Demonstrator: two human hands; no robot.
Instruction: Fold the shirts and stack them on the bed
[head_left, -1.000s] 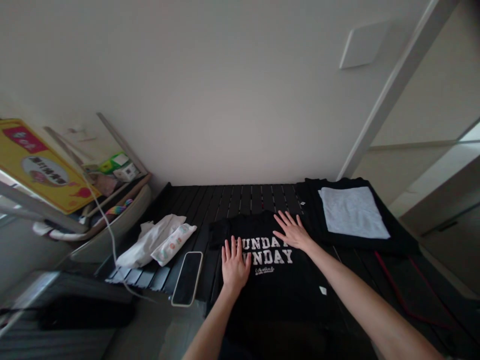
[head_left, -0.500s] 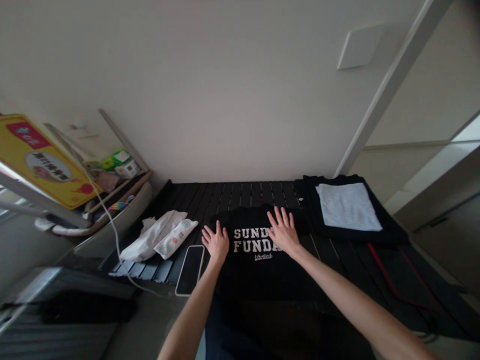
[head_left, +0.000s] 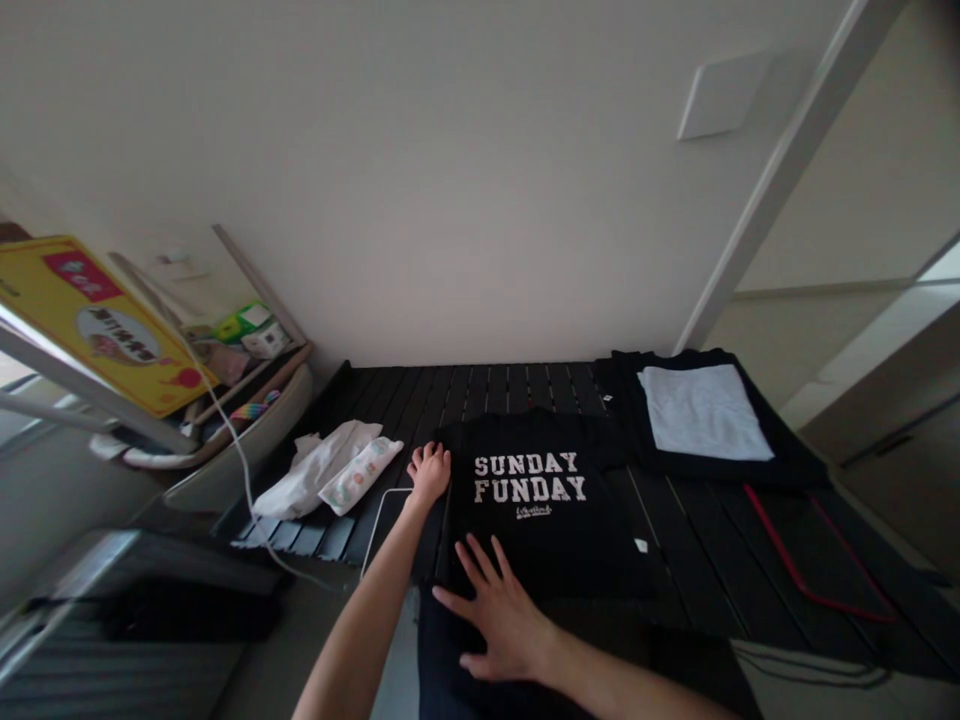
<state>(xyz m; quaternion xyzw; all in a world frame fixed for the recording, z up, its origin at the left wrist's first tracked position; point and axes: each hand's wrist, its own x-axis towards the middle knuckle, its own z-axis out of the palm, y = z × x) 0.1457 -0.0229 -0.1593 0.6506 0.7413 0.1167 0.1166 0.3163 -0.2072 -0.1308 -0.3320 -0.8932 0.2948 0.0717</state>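
Curled fingers mark our left hand (head_left: 429,470): it sits closed at the left edge of the black T-shirt (head_left: 592,540), touching the cloth, though we cannot tell whether it pinches any. Our right hand (head_left: 502,620) lies flat and fully open on the lower part of the shirt, fingers spread, holding nothing. The shirt lies print-up at the centre of the frame on the slatted table (head_left: 510,385). The phone (head_left: 379,520) is just beside its left edge, and the folded stack (head_left: 705,412) lies to its right.

Change from half a second ago: the left hand has closed from a flat palm. The right hand has left the print (head_left: 529,478) and come down to the lower centre of the frame. Both lines of lettering now read in full. We judge the upper part smoothed, with the hem end now under hand.
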